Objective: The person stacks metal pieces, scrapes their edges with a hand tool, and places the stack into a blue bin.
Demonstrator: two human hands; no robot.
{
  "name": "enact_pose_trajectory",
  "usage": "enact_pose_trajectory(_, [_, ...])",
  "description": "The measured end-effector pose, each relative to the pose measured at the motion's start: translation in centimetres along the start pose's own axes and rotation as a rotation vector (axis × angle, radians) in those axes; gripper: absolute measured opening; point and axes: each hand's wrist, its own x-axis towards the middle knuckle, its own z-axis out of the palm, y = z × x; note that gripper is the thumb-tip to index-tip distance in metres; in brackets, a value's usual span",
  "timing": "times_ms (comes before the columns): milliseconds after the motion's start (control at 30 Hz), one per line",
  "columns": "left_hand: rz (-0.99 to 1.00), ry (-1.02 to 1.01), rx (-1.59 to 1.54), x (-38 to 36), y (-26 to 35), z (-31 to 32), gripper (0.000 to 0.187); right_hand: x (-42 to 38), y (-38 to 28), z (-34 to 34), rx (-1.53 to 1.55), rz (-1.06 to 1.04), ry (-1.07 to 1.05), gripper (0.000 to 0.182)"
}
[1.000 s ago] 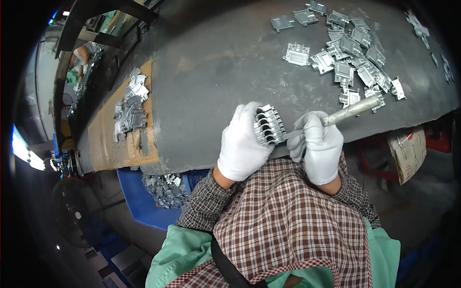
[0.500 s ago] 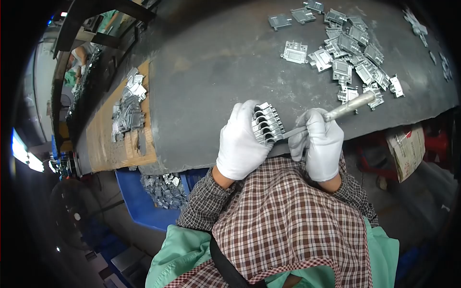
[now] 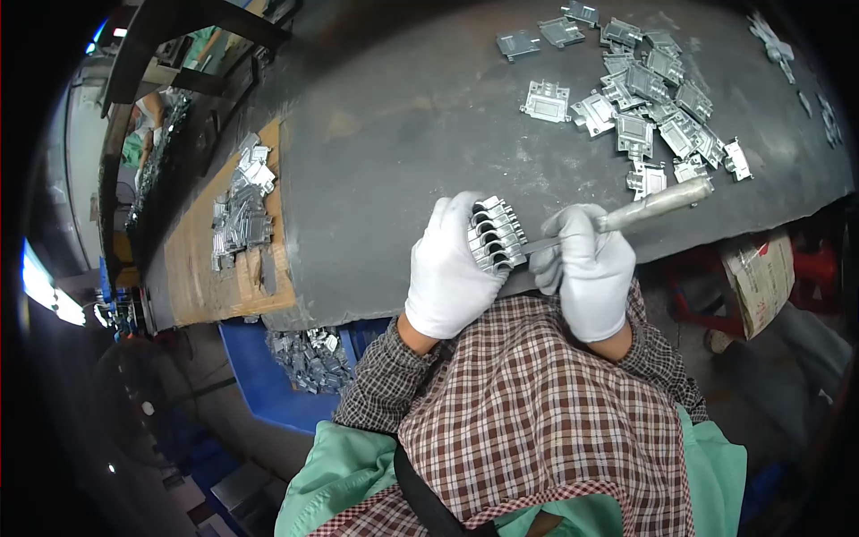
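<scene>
My left hand point(image 3: 453, 268), in a white glove, is closed around a row of stacked silver metal castings point(image 3: 497, 234). Their curved notches line up and face right. My right hand point(image 3: 591, 268), gloved too, grips a file point(image 3: 651, 204) by its pale, wrapped-looking handle, which points up and right. The file's thin flat blade runs left, with its end at the lower right edge of the stack. Whether the blade touches the castings is hard to tell. Both hands are above the front edge of the dark table.
Loose castings point(image 3: 637, 134) lie in a heap at the back right of the dark tabletop point(image 3: 403, 116). More castings point(image 3: 243, 210) rest on a cardboard sheet point(image 3: 192, 277) at left. Below it, a blue bin point(image 3: 268, 394) holds many parts. A person's arm point(image 3: 152, 112) shows far left.
The file's handle end has shifted slightly right and down, and its blade has drawn back a little from the stack. The castings stay in my left hand.
</scene>
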Motion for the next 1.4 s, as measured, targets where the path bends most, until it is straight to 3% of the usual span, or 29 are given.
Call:
enact_pose_trajectory(67, [0.015,0.011,-0.009,0.1,-0.2,0.1,0.058,0.0,1.7,0.5,-0.131,-0.229,-0.069,0.022])
enact_pose_trajectory(133, [0.018,0.006,-0.026,-0.1,-0.4,0.1,0.058,0.5,-0.8,0.4,-0.106,0.019,-0.145,0.025])
enact_pose_trajectory(200, [0.02,-0.009,-0.049,0.1,-0.4,-0.2,0.059,1.8,-0.6,-1.6,0.285,0.268,-0.458,0.029])
enact_pose_trajectory(233, [0.037,-0.003,-0.091,-0.1,-1.3,0.0,0.062,1.2,-0.4,-0.9,0.148,0.243,-0.349,0.034])
enact_pose_trajectory(333, [-0.112,-0.086,-0.351,-0.5,-2.6,-0.6,0.073,1.5,0.8,-0.9,0.289,0.043,-0.177,0.035])
enact_pose_trajectory(367, [-0.21,-0.133,-0.508,-0.9,-3.0,-0.8,0.077,1.6,0.6,-0.9,0.305,0.07,-0.114,0.036])
enact_pose_trajectory(467, [-0.157,-0.145,-0.609,-0.8,-2.9,-1.5,0.077,1.4,0.8,-0.6,0.142,0.048,-0.123,0.033])
enact_pose_trajectory(500, [-0.218,-0.167,-0.65,-0.7,-2.6,-1.7,0.078,1.3,0.8,-0.5,0.113,0.043,-0.13,0.032])
enact_pose_trajectory(633, [-0.185,-0.151,-0.605,-0.7,-3.1,-1.8,0.08,1.3,1.1,-0.9,0.109,0.022,-0.161,0.03])
enact_pose_trajectory(733, [-0.138,-0.07,-0.678,-0.6,-3.0,-1.4,0.066,1.4,1.3,-1.1,0.128,0.004,-0.176,0.03])
enact_pose_trajectory(933, [-0.013,-0.055,-0.416,-0.4,-2.3,-2.4,0.062,1.3,1.3,-1.0,0.097,-0.028,-0.168,0.033])
enact_pose_trajectory(1033, [0.132,0.108,-0.302,-0.8,-2.1,-4.3,0.061,1.2,1.9,-1.4,0.055,-0.125,-0.198,0.036])
enact_pose_trajectory(1167, [0.11,0.283,-0.005,-2.4,-2.6,-10.0,0.064,1.3,2.2,-1.2,-0.014,-0.179,-0.173,0.043])
enact_pose_trajectory(1300, [-0.31,0.503,-0.163,-5.4,-4.1,-14.3,0.07,1.3,2.7,-0.8,-0.03,-0.235,-0.11,0.037])
enact_pose_trajectory(1400, [-0.366,0.696,-0.232,-7.8,-5.1,-16.3,0.07,1.5,3.0,-1.1,-0.05,-0.23,-0.11,0.037])
